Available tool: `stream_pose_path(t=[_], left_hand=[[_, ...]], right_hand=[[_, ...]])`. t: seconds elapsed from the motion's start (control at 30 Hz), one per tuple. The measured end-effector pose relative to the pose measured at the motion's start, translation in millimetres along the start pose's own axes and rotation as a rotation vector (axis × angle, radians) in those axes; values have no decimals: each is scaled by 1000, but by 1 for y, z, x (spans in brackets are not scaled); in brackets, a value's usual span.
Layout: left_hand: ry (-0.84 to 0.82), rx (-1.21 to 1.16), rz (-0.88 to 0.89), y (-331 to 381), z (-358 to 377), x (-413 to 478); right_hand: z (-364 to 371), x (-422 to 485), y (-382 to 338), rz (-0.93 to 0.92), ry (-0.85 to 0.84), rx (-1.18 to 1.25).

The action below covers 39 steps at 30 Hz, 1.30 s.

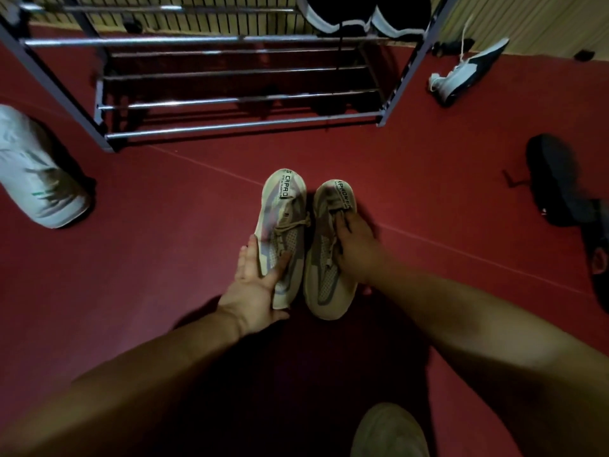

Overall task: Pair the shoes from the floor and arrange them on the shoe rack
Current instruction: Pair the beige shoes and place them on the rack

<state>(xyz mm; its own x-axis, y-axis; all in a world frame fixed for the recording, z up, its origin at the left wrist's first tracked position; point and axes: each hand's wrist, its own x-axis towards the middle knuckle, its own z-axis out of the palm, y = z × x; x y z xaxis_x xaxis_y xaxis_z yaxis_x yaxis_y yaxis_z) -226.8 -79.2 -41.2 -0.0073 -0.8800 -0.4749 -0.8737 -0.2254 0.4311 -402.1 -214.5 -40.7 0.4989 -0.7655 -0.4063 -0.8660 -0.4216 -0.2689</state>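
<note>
We see a dim, reddish view. A deep shadow pools on the red floor (pixel 131 258) toward 6 o'clock. Faint glints streak the shoe rack (pixel 237 126) at 12. Wide-angle distortion bows the edges, and the white shoe (pixel 36 173) at 9 o'clock smears with blur.

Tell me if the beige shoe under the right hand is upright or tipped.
Upright: the beige shoe shows laces and upper facing up, sole hidden beneath; the right hand grips its laces.
</note>
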Motion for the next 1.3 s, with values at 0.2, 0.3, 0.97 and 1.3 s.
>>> stream_pose_path(t=[0.2,0.3,0.97,1.3], left_hand=[[-66,-31,-34,19,-8,15],[-25,-105,-69,43,-13,36],[95,-203,-366,65,-24,75],[435,-289,-330,68,-10,79]], right_hand=[[-18,24,5,-7,95,-55],[-38,45,19,5,138,6],[3,4,51,23,144,191],[10,3,73,41,231,286]])
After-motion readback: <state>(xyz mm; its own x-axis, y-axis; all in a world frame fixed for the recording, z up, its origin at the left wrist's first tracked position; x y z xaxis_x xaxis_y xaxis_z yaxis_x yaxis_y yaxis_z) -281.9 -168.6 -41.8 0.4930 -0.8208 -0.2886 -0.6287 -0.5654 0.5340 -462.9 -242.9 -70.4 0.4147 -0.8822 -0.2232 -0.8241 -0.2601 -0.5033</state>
